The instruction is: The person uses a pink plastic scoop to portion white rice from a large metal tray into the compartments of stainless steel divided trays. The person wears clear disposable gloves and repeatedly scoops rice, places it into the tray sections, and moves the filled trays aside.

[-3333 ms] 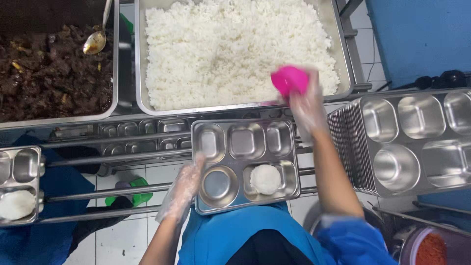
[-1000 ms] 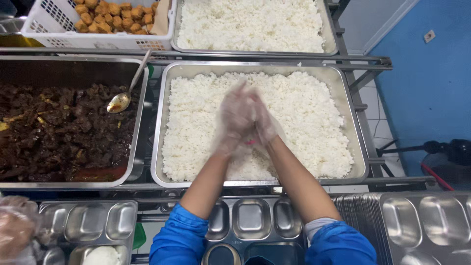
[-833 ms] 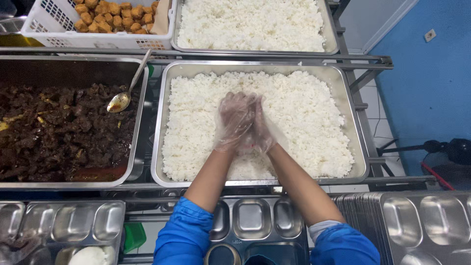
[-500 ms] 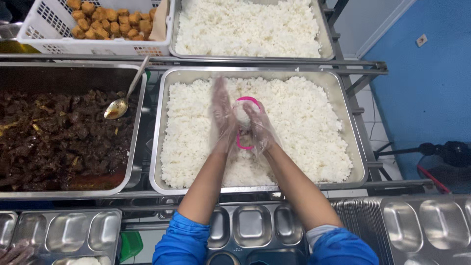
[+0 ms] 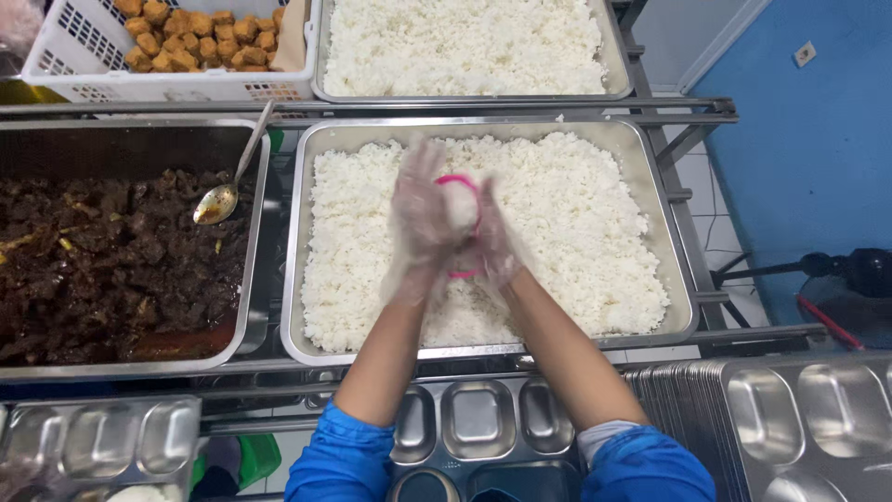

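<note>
Steel serving line by blue wall (image 5: 818, 139): gloved left hand (image 5: 423, 218) and right hand (image 5: 492, 246) (fingers wrapped) around pink rice cup (image 5: 460, 200).

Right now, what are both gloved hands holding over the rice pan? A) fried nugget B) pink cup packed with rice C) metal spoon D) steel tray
B: the left hand and right hand cup a pink cup filled with white rice above the rice pan.

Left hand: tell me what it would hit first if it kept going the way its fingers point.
The left hand points away from the person, over the rice tray. It would likely meet the white rice first, then the tray's far rim; its height above the rice is unclear.
</note>
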